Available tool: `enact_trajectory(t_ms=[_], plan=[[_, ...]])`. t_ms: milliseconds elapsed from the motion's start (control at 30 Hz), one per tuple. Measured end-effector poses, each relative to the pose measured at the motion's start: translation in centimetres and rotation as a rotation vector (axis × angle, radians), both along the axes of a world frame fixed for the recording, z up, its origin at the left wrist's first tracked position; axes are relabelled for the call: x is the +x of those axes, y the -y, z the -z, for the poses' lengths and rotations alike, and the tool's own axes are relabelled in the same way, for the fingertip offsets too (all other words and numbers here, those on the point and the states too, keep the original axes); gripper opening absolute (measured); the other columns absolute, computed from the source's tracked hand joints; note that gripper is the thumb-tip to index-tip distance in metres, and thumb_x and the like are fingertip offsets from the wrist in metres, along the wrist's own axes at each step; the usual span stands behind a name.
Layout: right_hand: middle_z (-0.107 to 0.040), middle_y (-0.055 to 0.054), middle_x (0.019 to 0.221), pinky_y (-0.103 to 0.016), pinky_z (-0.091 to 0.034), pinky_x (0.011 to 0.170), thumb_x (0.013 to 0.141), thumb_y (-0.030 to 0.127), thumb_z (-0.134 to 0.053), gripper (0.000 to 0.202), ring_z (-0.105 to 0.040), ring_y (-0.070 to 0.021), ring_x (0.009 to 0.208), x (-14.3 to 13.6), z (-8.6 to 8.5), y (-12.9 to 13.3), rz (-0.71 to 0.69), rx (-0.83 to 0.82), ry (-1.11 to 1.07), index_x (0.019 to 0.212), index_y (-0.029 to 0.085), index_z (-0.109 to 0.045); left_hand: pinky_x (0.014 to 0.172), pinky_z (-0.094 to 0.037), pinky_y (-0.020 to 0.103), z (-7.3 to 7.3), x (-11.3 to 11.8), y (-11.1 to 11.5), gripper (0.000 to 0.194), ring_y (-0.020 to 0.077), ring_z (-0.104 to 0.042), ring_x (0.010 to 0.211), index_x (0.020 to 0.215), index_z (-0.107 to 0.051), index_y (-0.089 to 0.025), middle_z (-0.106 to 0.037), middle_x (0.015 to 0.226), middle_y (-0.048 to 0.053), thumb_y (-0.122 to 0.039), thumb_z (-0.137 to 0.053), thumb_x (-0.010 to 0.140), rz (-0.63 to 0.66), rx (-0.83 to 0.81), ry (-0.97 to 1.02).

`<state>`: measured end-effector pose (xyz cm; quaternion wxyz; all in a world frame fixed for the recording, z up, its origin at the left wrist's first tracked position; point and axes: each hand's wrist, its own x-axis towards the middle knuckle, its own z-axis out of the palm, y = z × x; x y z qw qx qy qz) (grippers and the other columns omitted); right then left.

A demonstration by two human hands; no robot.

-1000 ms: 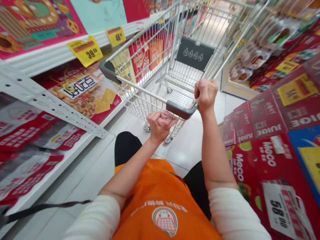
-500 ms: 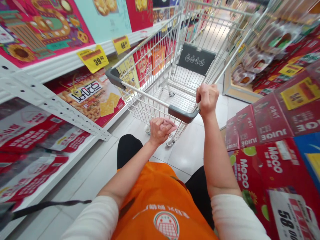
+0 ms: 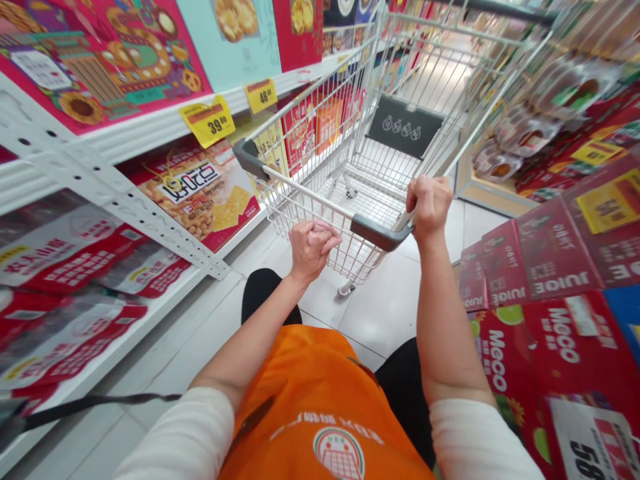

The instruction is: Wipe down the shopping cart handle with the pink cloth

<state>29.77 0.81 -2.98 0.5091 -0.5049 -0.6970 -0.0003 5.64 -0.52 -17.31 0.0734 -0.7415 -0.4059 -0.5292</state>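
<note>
A wire shopping cart with dark grey corner pieces stands in front of me, and a dark panel is fixed inside it. My right hand is closed around the cart's rim, just beyond the near right corner piece. Below the near rim, my left hand is closed on a crumpled pinkish cloth; it is close to the wire side, and whether it touches the wires is unclear. No goods show in the basket.
Shelves with boxed snacks and yellow price tags line the left. Stacked red drink cartons stand close on the right, with packed jars beyond them. A black strap hangs at lower left.
The view has shifted slightly, so cart, shelves and cartons appear farther right. My left hand sits a little farther left relative to the cart's corner. Both hands keep their hold.
</note>
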Motion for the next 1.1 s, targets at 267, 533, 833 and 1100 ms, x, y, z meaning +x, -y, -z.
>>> enact_trajectory(t_ms=[267,533,833,1100], plan=[[-0.037,0.003,0.042,-0.04,-0.037,0.087,0.101,0.058,-0.018,0.069,-0.04,-0.0135,0.049,0.0,0.4,-0.3,0.019,0.054,-0.028,0.042,0.025,-0.033,0.1,-0.044,0.044,-0.7,-3.4,0.2,0.032,0.0242,-0.049,0.118,0.113,-0.06,-0.025,-0.047,0.118,0.009,-0.052,-0.054,0.097,-0.113,-0.1,0.136],[-0.036,0.002,0.043,-0.04,-0.039,0.086,0.1,0.061,-0.013,0.071,-0.042,-0.0142,0.051,0.1,0.4,-0.3,0.069,0.008,0.028,0.042,0.025,-0.033,0.098,-0.043,0.043,4.4,1.7,0.2,0.023,0.0237,-0.044,0.118,0.112,-0.055,-0.024,-0.05,0.116,0.009,-0.043,-0.05,0.1,-0.125,-0.045,0.243],[-0.036,0.001,0.043,-0.04,-0.038,0.082,0.099,0.062,-0.013,0.07,-0.04,-0.014,0.05,1.0,0.7,-0.7,0.067,0.002,0.031,0.042,0.025,-0.034,0.092,-0.047,0.039,6.4,1.1,2.0,0.018,0.0226,-0.047,0.114,0.101,-0.067,-0.022,-0.045,0.115,0.008,-0.038,-0.062,0.094,-0.092,-0.02,0.091],[-0.039,0.002,0.045,-0.039,-0.039,0.086,0.101,0.057,-0.014,0.069,-0.044,-0.0138,0.053,0.1,0.2,0.0,0.069,-0.012,0.049,0.044,0.024,-0.035,0.089,-0.043,0.037,8.3,3.1,2.8,0.014,0.0196,-0.054,0.096,0.079,-0.07,-0.023,-0.061,0.094,0.005,-0.034,-0.073,0.087,-0.023,-0.144,-0.053]])
